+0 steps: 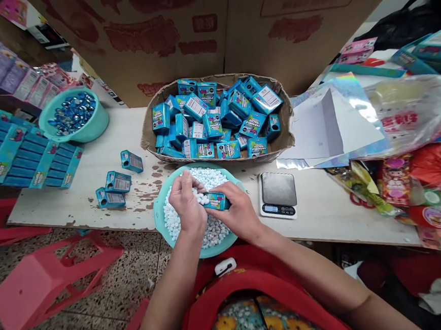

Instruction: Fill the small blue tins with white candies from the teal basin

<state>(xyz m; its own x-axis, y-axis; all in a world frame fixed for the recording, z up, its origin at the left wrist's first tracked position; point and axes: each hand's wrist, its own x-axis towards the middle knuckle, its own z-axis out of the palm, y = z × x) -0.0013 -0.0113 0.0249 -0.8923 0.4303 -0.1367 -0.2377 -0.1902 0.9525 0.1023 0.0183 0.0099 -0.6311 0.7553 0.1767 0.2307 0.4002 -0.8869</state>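
Note:
My right hand (239,209) grips a small blue candy box (216,201), tilted on its side over a turquoise basin (159,216). White candies (211,237) fill the basin. At the box's left end, my left hand (187,203) is closed around some of the same white candies (200,196), which show between its fingers and the box. Behind the basin stands a cut-down cardboard box (220,157) heaped with blue candy boxes (213,125). Just right of the basin sits a small digital scale (278,193) with nothing on its plate.
Three blue boxes (118,181) lie on the table (67,207) at left. A turquoise bowl (98,121) of shiny blue wrapped pieces stands behind them. Stacked blue display packs (17,150) and a red stool (27,287) are at far left; bags and wrappers (411,119) crowd the right.

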